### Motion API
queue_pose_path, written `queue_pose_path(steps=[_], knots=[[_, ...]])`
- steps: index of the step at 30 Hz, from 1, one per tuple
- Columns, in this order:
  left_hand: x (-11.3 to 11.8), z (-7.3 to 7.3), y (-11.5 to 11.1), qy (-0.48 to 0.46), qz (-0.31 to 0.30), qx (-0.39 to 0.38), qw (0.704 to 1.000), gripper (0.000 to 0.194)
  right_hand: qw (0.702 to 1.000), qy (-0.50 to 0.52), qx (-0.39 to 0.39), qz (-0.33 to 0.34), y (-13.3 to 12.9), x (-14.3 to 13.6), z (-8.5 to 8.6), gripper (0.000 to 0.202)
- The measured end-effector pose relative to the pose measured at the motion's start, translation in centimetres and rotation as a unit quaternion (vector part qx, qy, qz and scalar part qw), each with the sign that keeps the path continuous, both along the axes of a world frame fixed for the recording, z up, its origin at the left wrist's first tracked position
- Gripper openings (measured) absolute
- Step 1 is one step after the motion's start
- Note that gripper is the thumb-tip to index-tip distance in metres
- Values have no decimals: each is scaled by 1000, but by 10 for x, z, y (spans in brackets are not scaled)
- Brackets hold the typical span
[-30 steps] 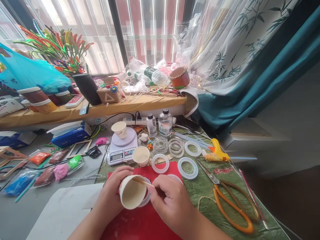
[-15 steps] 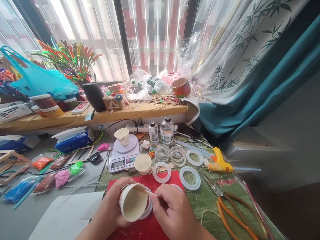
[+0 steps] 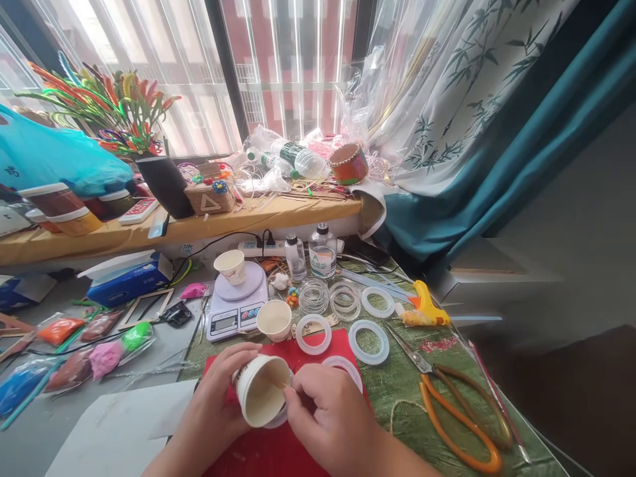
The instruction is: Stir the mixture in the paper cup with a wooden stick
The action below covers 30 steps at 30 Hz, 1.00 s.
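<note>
Holding paper cup (image 3: 262, 396) tilted, lower ctr of frame: L hand (image 3: 218, 391) curled round it, R hand (image 3: 328, 405) pinching stick (image 3: 279, 384), tip unclear; prob. best moved slowly, cup steady.

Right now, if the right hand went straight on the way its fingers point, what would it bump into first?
Probably the rim of the tilted paper cup held in the left hand; the right hand's fingertips look very near it, though depth is unclear.
</note>
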<state>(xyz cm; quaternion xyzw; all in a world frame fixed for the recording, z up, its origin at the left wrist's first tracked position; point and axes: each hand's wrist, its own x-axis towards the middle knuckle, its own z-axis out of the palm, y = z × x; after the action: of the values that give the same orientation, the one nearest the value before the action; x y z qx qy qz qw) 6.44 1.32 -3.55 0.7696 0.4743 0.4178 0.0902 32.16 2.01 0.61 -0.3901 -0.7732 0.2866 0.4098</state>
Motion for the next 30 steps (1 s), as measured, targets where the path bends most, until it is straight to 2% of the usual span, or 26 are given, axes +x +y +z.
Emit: queue_pose_path(steps=[5,9,13,17,21,25,28,30], knots=[[6,10,0,-1,-6,6,1000,59,1000,15,-16,-14,-2,2,3,29],[7,17,0,13,3,6,1000,62,996,48,-72,26,-3,1,3,28],[8,18,0,7,6,16,1000,59,997,48,-63,-5,-3,0,3,29],[10,19,0,10,9,15,1000,60,986,84,-140,31,-4,-1,3,26],[10,21,1,20,9,13,1000,58,992,68,-109,-11,-3,-1,3,27],[10,22,1,14,4,7,1000,57,989,70,-125,20,-3,0,3,27],[10,21,0,9,-2,-6,1000,58,993,56,-101,-17,-3,0,2,28],[9,20,0,5,-9,-14,1000,60,992,58,-114,-8,-3,-1,2,28]])
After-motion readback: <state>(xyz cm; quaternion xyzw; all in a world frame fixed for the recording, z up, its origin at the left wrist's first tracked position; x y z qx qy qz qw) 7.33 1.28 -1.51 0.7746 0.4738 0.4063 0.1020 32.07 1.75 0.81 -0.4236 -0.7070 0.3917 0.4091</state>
